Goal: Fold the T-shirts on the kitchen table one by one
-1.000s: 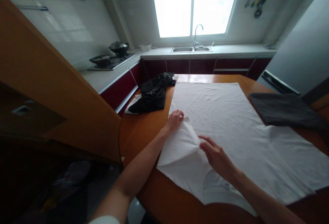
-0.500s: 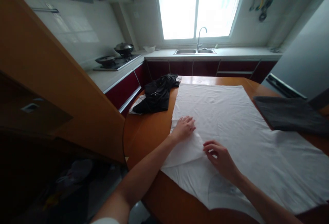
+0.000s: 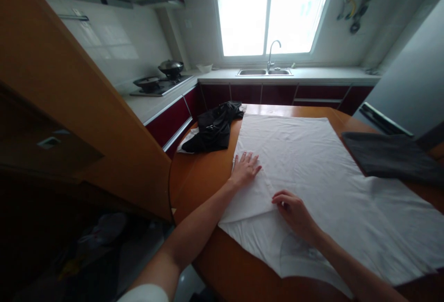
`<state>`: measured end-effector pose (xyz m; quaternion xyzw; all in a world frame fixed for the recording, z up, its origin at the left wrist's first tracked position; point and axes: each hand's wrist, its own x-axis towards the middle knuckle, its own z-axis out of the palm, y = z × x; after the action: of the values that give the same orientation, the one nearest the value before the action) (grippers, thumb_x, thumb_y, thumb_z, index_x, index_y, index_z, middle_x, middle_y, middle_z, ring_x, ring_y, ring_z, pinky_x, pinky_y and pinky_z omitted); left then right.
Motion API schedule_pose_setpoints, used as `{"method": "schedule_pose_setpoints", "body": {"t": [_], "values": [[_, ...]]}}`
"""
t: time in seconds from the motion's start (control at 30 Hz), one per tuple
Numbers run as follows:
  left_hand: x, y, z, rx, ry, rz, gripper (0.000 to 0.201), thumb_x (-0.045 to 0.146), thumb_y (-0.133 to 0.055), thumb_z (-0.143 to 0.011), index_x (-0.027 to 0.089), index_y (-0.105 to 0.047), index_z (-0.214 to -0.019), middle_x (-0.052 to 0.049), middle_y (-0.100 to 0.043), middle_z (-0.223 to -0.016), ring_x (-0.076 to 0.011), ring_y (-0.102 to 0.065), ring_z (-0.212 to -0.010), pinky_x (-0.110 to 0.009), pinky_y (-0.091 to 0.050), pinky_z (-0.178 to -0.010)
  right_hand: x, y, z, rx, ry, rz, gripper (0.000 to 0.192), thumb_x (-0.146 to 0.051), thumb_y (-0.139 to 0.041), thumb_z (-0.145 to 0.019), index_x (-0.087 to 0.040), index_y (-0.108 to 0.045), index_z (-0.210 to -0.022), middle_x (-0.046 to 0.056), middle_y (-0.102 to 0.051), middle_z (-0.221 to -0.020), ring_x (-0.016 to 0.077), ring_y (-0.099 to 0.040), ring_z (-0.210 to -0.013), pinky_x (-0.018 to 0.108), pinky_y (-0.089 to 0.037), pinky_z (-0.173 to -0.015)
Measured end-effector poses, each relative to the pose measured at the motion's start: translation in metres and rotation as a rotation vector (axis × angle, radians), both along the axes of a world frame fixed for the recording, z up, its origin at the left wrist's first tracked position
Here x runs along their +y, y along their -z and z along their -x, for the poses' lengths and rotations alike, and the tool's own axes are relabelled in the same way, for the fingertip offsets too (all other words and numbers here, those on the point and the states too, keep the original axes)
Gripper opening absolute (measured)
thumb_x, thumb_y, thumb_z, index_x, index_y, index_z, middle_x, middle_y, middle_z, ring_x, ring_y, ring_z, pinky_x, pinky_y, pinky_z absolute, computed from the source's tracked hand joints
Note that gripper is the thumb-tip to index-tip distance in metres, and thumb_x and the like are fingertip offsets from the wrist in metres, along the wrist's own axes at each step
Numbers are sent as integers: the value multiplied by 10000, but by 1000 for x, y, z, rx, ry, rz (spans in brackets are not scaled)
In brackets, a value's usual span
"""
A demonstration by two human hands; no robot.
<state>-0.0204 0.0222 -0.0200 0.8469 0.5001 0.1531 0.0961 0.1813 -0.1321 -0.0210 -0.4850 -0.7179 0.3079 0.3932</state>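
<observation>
White T-shirt: spread on the tabletop under both hands [image 3: 298, 154], neckline toward the person and hem toward the window; the strip on the person's left is turned inward as a flap.
Left hand: laid palm down on the flap [image 3: 245, 168], grip apart with fingers fanned; the palm hides the cloth beneath it.
Right hand: at the flap's inner edge [image 3: 293, 209], thumb and fingers curled close to one another; whether this grip pinches the fabric or only touches it, I cannot tell.
Neckline: partly covered by the right forearm [image 3: 333, 251]; the inside of the collar is faint, white on white.
Far sleeve: stretches to the right and runs out past the picture's edge.
Tabletop: rounded, orange-brown wood [image 3: 197, 177], mostly covered by cloth; its near edge drops out of the picture at the bottom.
Black garment: bunched at the far left of the tabletop [image 3: 213, 131], folds too dark to read; a white cloth [image 3: 187, 142] shows only in part from under it.
Dark grey cloth: lies flat to the right of the T-shirt [image 3: 388, 154], its outer end lost in shadow.
Window: glare [image 3: 243, 13] washes out whatever is outside.
Lower left: deep shade; the objects on the floor there are indistinct.
</observation>
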Motion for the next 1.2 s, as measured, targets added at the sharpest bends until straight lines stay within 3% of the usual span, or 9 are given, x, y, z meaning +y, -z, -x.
{"method": "schedule_pose_setpoints", "body": {"t": [0.33,0.57,0.7,0.87,1.03,1.2], "values": [[3,-1,1,58,-2,16,530,505,-447,-1012,324,-452,-1510,-98,-366,-1628,-355,-231,-1532,-655,-105,-1212,-4,-9,1,-100,-30,5,307,-33,-461,-808,-193,-708,-896,63,-698,-985,152,-627,-761,288,-514,-746],[-4,-8,-8,88,88,-51,543,361,-356,-1051,221,-346,-1576,-111,-334,-1643,-300,-213,-1547,-589,-157,-1236,-5,-12,-2,-113,-30,10,267,-47,-483,-872,-187,-704,-924,61,-689,-976,154,-640,-794,278,-507,-766],[-10,-4,-13,218,106,16,588,400,-307,-1060,164,-290,-1598,-126,-251,-1671,-296,-167,-1558,-572,-162,-1241,-4,-8,-6,-141,-13,8,263,-63,-504,-896,-189,-723,-969,59,-675,-956,147,-620,-755,268,-488,-733],[-9,-4,-15,230,92,-32,621,416,-300,-1058,129,-256,-1606,-132,-206,-1681,-297,-135,-1564,-580,-170,-1238,-6,-11,-8,-184,-44,-46,276,-120,-535,-933,-205,-709,-1130,75,-659,-1064,142,-616,-763,275,-493,-770],[-14,-9,-22,197,112,-78,601,401,-299,-1056,133,-299,-1594,-118,-225,-1678,-300,-143,-1563,-589,-191,-1232,-8,-15,-7,-232,-76,-57,232,-124,-543,-938,-199,-721,-1067,66,-665,-1043,128,-606,-726,248,-477,-728],[-21,-2,-26,264,146,-28,623,452,-297,-1054,136,-317,-1591,-141,-225,-1673,-333,-157,-1556,-622,-158,-1226,-7,-17,-6,-267,-64,-83,178,-116,-568,-922,-204,-722,-937,53,-664,-1032,110,-581,-690,238,-455,-717]]}}
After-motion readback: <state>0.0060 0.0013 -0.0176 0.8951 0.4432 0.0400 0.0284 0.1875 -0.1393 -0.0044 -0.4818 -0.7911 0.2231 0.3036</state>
